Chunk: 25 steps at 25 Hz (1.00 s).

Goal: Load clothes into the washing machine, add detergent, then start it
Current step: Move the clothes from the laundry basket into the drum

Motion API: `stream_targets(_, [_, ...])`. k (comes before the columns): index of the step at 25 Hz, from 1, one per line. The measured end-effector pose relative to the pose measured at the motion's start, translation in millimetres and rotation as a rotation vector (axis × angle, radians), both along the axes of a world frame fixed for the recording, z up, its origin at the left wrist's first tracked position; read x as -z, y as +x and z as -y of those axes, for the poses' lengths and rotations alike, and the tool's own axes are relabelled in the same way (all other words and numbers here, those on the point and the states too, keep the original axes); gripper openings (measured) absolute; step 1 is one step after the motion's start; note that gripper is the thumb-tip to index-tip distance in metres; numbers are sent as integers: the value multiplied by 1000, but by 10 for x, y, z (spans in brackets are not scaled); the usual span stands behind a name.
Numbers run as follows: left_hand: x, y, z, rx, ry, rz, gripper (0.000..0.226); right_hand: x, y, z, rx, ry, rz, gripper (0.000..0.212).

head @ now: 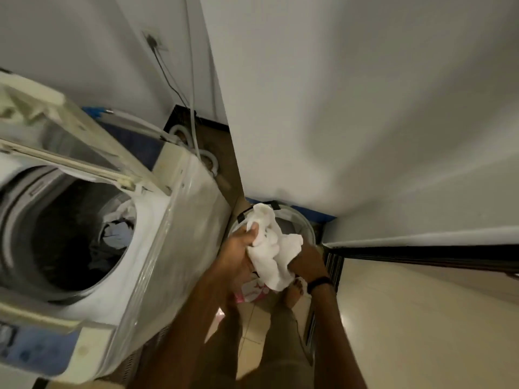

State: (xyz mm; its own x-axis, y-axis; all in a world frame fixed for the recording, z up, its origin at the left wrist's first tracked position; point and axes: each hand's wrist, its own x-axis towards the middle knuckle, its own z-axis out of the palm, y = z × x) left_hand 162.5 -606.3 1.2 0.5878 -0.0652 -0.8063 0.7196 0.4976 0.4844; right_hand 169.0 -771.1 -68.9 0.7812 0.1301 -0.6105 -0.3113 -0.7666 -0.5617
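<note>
A white top-loading washing machine (174,226) stands at the left with its lid (70,141) raised. A few pale clothes (118,231) lie deep in its dark drum. To the machine's right, above a round laundry basket (304,223) on the floor, both hands grip one crumpled white cloth (273,248). My left hand (238,248) holds its left side, fingers closed. My right hand (306,261) holds its right side, partly hidden by the cloth. A black band is on the right wrist.
The control panel (31,349) is at the machine's near left edge. Hoses and a cable (193,127) run down the wall behind it. A white wall (365,108) closes the right side. A pink-and-white packet (254,292) lies on the tiled floor by a bare foot.
</note>
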Motion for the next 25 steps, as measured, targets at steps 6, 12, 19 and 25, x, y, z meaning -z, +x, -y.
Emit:
stream_targets(6, [-1536, -129, -964, 381, -83, 340, 31, -519, 300, -590, -134, 202, 225, 109])
stream_targets(12, [-2556, -508, -2115, 614, 538, 624, 33, -2234, 149, -1286, -152, 592, 357, 32])
stream_targets(19, [-3079, -952, -3363, 637, 1736, 281, 44, -3558, 216, -2310, -106, 833, 707, 17])
stream_targets(25, [-3865, -1111, -3790, -304, 1593, 664, 28, -4532, 224, -2999, -124, 227, 1223, 27])
